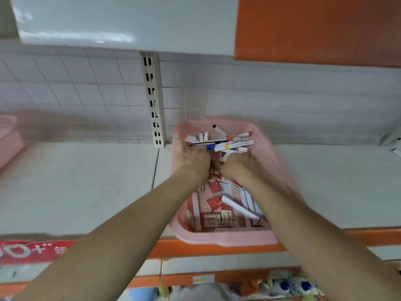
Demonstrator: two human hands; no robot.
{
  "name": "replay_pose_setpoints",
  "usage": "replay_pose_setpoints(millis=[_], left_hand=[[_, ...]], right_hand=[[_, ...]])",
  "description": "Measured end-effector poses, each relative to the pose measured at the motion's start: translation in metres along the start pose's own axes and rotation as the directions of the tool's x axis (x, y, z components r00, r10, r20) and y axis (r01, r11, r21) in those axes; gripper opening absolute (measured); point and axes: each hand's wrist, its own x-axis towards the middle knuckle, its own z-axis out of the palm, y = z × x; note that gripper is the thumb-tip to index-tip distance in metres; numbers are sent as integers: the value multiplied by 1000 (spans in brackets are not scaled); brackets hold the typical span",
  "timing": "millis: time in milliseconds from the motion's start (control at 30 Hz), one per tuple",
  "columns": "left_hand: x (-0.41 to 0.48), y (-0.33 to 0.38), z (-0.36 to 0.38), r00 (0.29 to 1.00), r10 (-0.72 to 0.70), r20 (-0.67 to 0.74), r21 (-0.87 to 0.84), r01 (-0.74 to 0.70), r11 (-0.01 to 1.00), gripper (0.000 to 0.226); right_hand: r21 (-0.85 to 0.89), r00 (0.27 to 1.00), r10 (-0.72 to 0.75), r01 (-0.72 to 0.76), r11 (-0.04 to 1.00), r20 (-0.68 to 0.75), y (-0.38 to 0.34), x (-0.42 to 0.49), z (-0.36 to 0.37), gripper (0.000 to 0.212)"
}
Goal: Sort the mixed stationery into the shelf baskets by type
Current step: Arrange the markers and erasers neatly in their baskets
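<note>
Left hand (191,159) and right hand (237,167) both dug into the pink perforated plastic basket (227,242) among white marker pens (236,145); grip's hidden, can't tell.

The white shelf (86,187) is carrying a pink basket (219,240) just right of its middle seam, the basket's near rim overhanging the orange front edge. A second pink basket (8,137) is sitting at the shelf's left edge.
</note>
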Motion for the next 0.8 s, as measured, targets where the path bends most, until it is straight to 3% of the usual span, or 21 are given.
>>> replay_pose_setpoints(millis=[133, 200, 333, 500, 633, 800], left_hand=[[3, -3, 4, 999, -36, -39, -98, 32, 995, 45], [2, -3, 5, 998, -43, -49, -133, 37, 990, 58], [3, -3, 5, 998, -33, -55, -186, 22, 982, 61], [6, -3, 0, 1000, -16, 20, -260, 21, 965, 85], [20, 3, -8, 988, -65, 138, -376, 113, 919, 54], [25, 19, -4, 969, -146, 201, -454, 225, 862, 63]], right_hand=[[22, 994, -48, 46, 999, 100, 1, 8, -4, 28], [23, 983, -52, 49, 999, 177, 6, 9, -10, 19], [-33, 965, -76, 87, 996, 252, 10, 6, -18, 24], [87, 985, -69, 56, 995, 157, 14, 4, -24, 10], [223, 986, -57, 20, 975, 160, 14, 5, -23, 7], [278, 993, -40, 9, 960, 107, 8, 8, -8, 29]])
